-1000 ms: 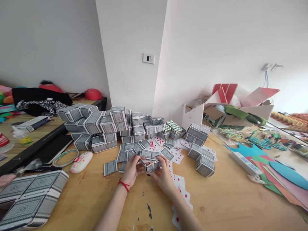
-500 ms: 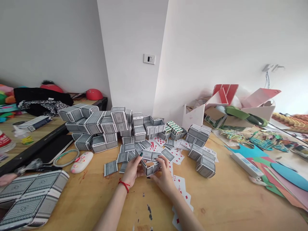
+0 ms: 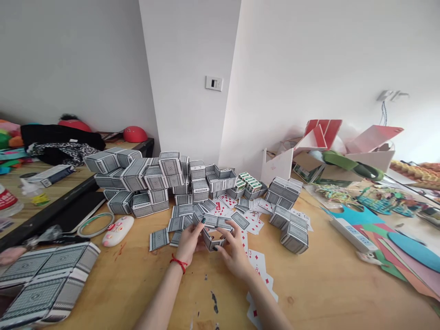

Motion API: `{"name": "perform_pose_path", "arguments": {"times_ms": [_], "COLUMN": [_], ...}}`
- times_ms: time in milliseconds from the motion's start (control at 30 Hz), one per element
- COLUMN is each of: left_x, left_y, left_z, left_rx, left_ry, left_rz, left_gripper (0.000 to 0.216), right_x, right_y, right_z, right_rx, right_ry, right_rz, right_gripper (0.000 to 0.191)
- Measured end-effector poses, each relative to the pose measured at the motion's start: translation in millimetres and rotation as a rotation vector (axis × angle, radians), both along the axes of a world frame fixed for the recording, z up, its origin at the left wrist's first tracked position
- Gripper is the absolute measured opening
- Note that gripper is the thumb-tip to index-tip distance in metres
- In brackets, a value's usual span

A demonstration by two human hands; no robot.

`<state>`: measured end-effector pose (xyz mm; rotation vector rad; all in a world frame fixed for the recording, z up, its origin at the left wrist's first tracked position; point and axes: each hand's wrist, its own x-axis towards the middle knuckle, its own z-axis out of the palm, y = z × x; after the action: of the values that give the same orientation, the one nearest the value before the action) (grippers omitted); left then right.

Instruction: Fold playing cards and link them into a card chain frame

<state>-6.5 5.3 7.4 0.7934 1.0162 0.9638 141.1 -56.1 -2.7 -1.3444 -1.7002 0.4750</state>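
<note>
Between my hands is a small open box folded from playing cards (image 3: 213, 244), grey patterned backs facing outward. My left hand (image 3: 191, 239) grips its left side, the dark-nailed thumb at the upper edge. On the right side, my right hand (image 3: 234, 250) holds it with the thumb against the near wall and fingers over the far rim. Just beyond lie loose and folded playing cards (image 3: 239, 221), some face up with red pips. A line of face-up cards (image 3: 256, 261) runs under my right forearm.
Card-built blocks (image 3: 151, 178) stand stacked at the back. Another card structure (image 3: 292, 224) is to the right, a large one (image 3: 48, 279) at near left. A white mouse (image 3: 118, 230), tape roll (image 3: 95, 224), power strip (image 3: 353, 234) and coloured paper (image 3: 414, 250) lie around.
My right thumb has moved up from the box's lower edge onto its near wall. My left hand keeps its hold, and the box stays in nearly the same place.
</note>
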Motion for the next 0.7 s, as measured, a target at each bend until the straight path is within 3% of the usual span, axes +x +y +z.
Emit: {"name": "perform_pose_path", "arguments": {"times_ms": [300, 567, 700], "left_x": [1.7, 3.8, 4.4], "left_y": [-0.7, -3.4, -4.5], "left_z": [-1.1, 0.8, 2.4], "left_rx": [0.091, 0.136, 0.113], "left_ry": [0.033, 0.050, 0.040], "left_rz": [0.036, -0.025, -0.059], "left_gripper": [0.036, 0.037, 0.037], "right_x": [0.4, 2.4, 2.8], "right_y": [6.4, 6.0, 5.7], "right_z": [-6.7, -3.8, -5.0], "right_rx": [-0.061, -0.175, -0.194], "right_ry": [0.205, 0.506, 0.541], "right_rz": [-0.057, -0.057, -0.033], "right_gripper": [0.029, 0.046, 0.048]}}
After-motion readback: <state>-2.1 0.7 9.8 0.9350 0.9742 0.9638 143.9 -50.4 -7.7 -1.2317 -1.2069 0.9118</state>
